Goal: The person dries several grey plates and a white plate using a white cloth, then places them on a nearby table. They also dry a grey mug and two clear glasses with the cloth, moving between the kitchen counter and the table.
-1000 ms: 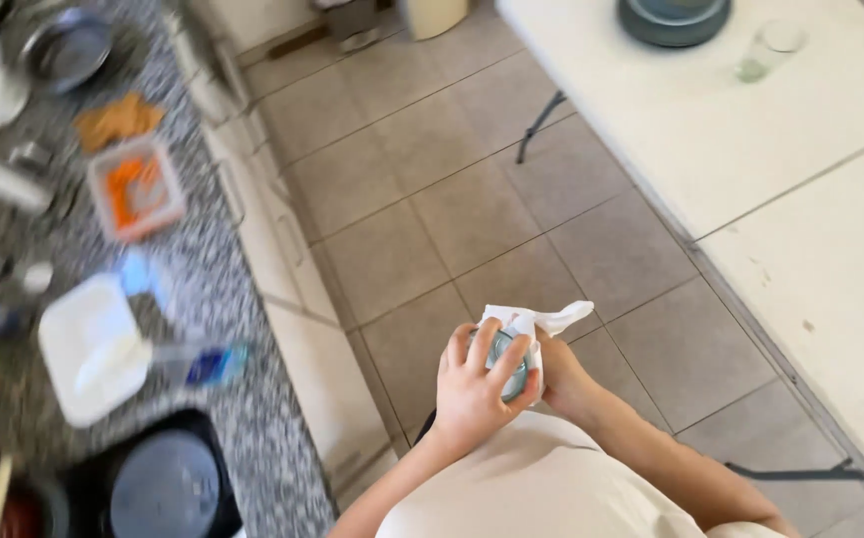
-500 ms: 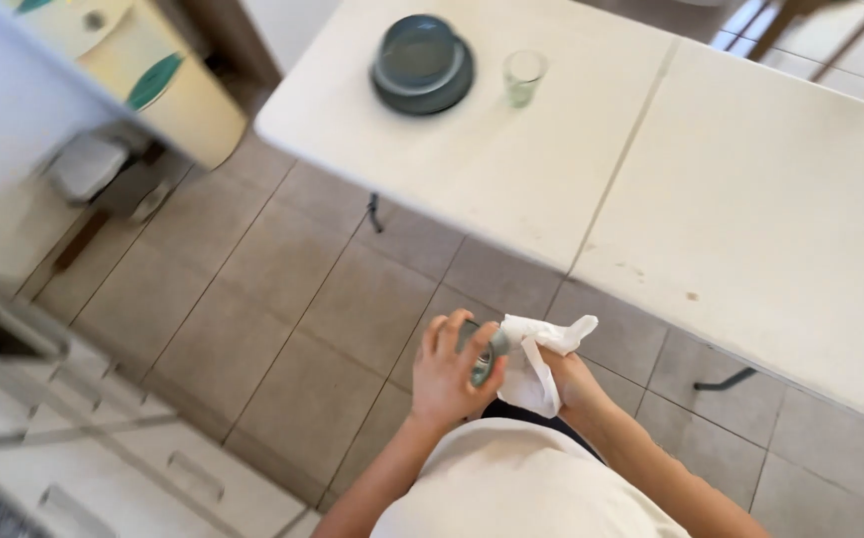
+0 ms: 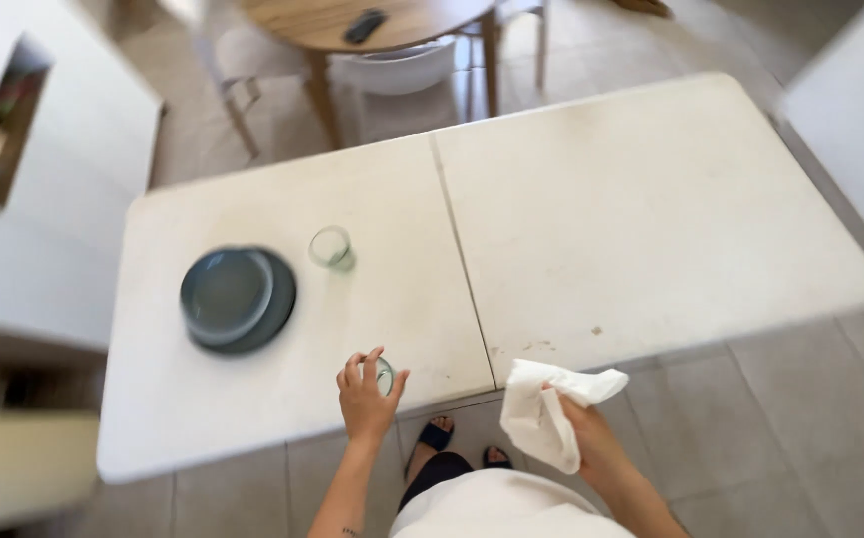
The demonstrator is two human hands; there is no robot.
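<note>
While right hand (image 3: 591, 433) grips cloth (image 3: 543, 410), table edge (image 3: 282, 438) nears.

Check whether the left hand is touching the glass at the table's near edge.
Touching. The head view shows the left hand with fingers curled over the glass on the table.

In the lower middle of the frame I hold a small clear glass (image 3: 384, 375) upright from above with my left hand (image 3: 366, 399), at the near edge of the white table (image 3: 651, 219). My right hand (image 3: 591, 438) grips a crumpled white cloth (image 3: 541, 413), lower right of centre, just off the table's edge.
</note>
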